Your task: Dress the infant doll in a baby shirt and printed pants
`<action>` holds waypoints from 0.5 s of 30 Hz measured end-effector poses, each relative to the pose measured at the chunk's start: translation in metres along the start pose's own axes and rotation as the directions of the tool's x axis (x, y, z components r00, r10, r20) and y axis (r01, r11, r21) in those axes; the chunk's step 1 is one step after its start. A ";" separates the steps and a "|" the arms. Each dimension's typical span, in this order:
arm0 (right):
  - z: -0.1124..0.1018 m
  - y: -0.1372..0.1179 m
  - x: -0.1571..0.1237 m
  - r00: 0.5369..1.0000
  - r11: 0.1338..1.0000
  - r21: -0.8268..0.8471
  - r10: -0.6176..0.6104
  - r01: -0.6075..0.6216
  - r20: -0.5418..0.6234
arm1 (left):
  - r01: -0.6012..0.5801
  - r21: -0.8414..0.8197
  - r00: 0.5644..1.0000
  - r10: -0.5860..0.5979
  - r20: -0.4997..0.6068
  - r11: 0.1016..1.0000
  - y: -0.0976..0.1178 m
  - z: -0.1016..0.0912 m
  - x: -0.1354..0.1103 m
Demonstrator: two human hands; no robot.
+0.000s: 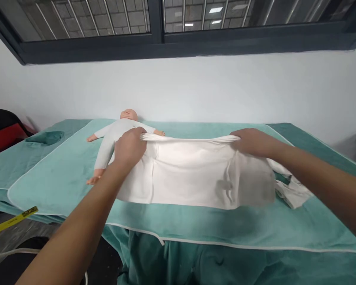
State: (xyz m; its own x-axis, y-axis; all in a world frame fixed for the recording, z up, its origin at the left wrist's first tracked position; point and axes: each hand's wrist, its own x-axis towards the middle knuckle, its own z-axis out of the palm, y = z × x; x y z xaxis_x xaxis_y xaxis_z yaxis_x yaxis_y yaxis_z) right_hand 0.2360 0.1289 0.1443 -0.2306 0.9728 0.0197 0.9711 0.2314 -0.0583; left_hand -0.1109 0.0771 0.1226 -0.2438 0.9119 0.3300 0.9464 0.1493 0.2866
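Observation:
A white cloth garment with seams near its sides is stretched between my two hands, its top edge gathered and nearly level. My left hand is closed on the upper left corner, and my right hand grips the upper right. The cloth hangs down above the green cover; its exact kind cannot be made out. Just behind my left hand lies a baby doll on its back in a white suit, arms spread, one leg partly hidden. A crumpled white cloth piece rests beyond my right forearm.
A green padded mat with white piping covers the table. Behind it rise a white wall and a dark window frame. At left are a red and black object and a yellow strip.

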 end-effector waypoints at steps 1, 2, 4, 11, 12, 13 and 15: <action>0.010 -0.003 0.008 0.999 0.999 -0.044 0.033 -0.031 0.031 | 0.019 0.001 1.000 -0.019 0.019 1.000 0.002 0.015 0.004; 0.023 -0.008 0.014 0.995 0.994 -0.084 0.081 -0.077 0.052 | 0.029 0.001 0.999 -0.029 0.034 1.000 0.004 0.031 0.006; 0.053 -0.023 0.019 0.993 0.985 -0.135 0.114 -0.110 0.019 | -0.001 0.040 0.999 0.000 0.035 0.999 0.011 0.066 0.001; 0.151 -0.071 0.016 0.972 0.973 0.077 -0.207 0.216 -0.109 | -0.242 -0.076 0.942 0.253 0.219 0.967 0.037 0.147 -0.027; 0.157 -0.073 0.019 0.978 0.979 0.088 -0.175 0.185 -0.111 | -0.214 -0.069 0.948 0.224 0.225 0.975 0.038 0.152 -0.025; 0.162 -0.075 0.023 0.984 0.986 0.089 -0.130 0.141 -0.119 | -0.183 -0.059 0.955 0.192 0.226 0.981 0.039 0.155 -0.021; 0.166 -0.077 0.031 0.990 0.993 0.097 -0.058 0.071 -0.130 | -0.130 -0.039 0.967 0.135 0.214 0.991 0.041 0.157 -0.014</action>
State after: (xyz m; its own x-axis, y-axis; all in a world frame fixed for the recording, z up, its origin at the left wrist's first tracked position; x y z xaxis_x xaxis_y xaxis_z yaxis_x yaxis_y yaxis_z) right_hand 0.1440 0.1427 -0.0163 -0.2767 0.9488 0.1522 0.9418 0.2992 -0.1535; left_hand -0.0355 0.1302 -0.0120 -0.0626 0.9842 0.1655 0.9609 0.0146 0.2766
